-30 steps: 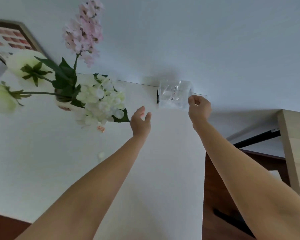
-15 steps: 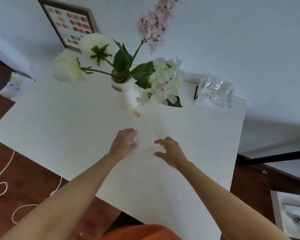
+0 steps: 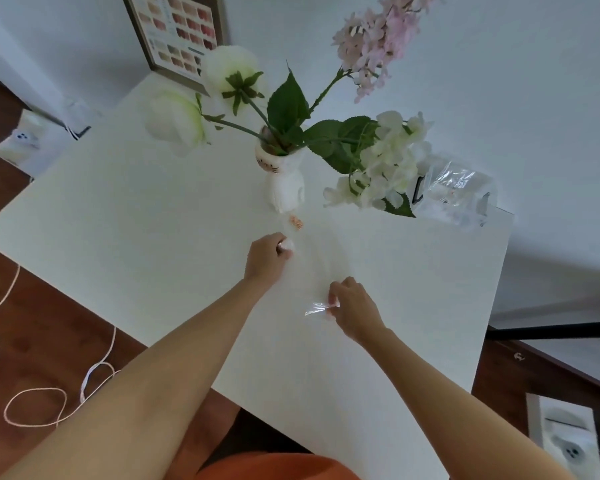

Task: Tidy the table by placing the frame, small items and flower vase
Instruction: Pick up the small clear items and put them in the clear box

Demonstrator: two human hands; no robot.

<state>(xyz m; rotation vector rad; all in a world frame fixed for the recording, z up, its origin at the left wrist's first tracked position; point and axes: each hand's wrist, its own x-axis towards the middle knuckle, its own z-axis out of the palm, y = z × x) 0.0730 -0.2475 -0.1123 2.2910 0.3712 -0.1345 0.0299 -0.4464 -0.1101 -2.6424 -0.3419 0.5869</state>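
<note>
A white vase (image 3: 284,188) with white and pink flowers stands mid-table on the white table (image 3: 136,209). A framed colour chart (image 3: 179,32) leans on the wall at the back left. My left hand (image 3: 267,259) pinches a small white item just below the vase. A tiny orange piece (image 3: 296,222) lies between that hand and the vase. My right hand (image 3: 352,308) pinches a small clear plastic bag (image 3: 317,308) on the tabletop. A clear box (image 3: 456,194) of small items sits at the back right corner.
The table's right edge runs close to my right arm, with dark wood floor beyond. White cords (image 3: 49,393) loop on the floor at the left. A white package (image 3: 565,441) lies on the floor at the lower right, another (image 3: 25,140) at the far left.
The view has swung down from the wall. Both hands drew back from the clear box to the middle of the table; the left closed on a small white item, the right on a clear bag.
</note>
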